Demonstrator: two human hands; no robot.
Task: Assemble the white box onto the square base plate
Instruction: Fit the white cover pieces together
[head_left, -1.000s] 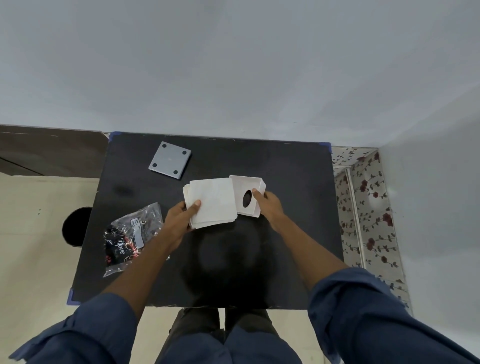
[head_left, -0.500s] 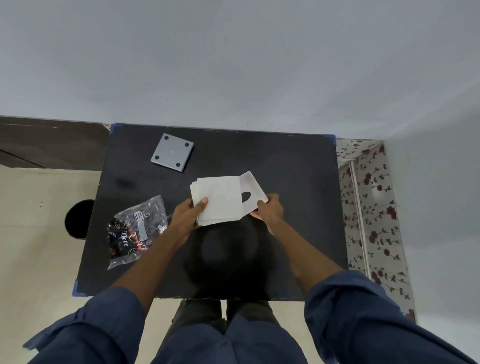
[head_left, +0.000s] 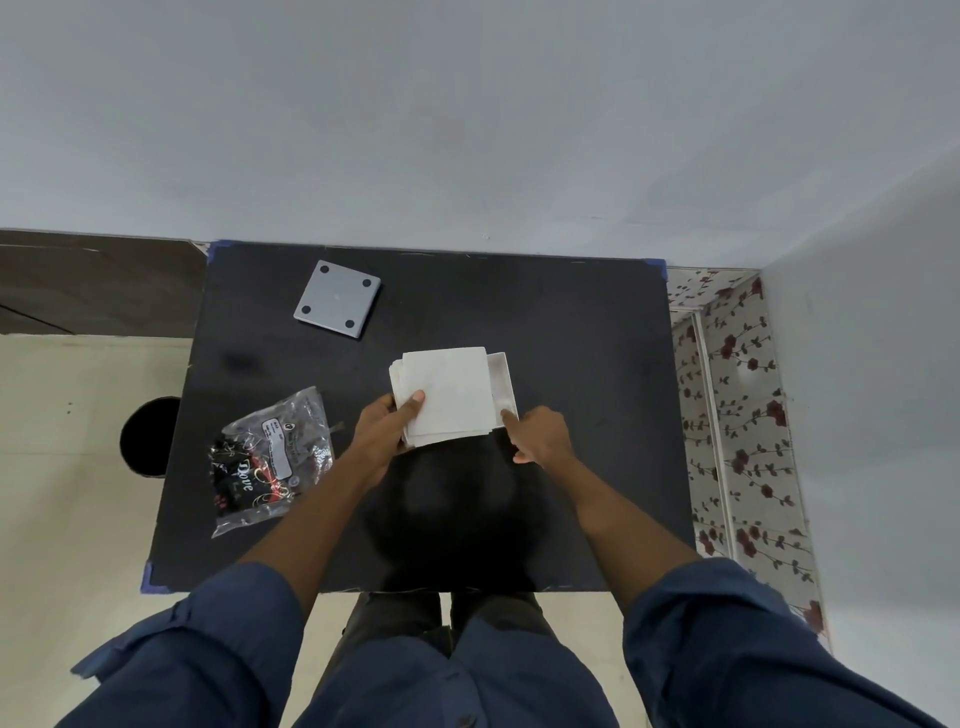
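Observation:
A grey square base plate (head_left: 337, 299) with four dark corner dots lies at the table's far left. Near the middle, my left hand (head_left: 382, 434) grips a stack of white square panels (head_left: 447, 395) by its near-left corner, thumb on top. A white box piece (head_left: 503, 382) sticks out from under the stack's right side, mostly hidden. My right hand (head_left: 537, 436) touches that piece's near corner with its fingertips; the grip itself is hard to make out.
A clear plastic bag of small dark parts (head_left: 270, 460) lies at the left of the black table (head_left: 587, 364). A grey wall runs behind the table and on the right. My legs stand at the near edge.
The white box piece with the oval hole has slid under the panel stack from the right; only its edge shows now. My right hand moved down to its near corner.

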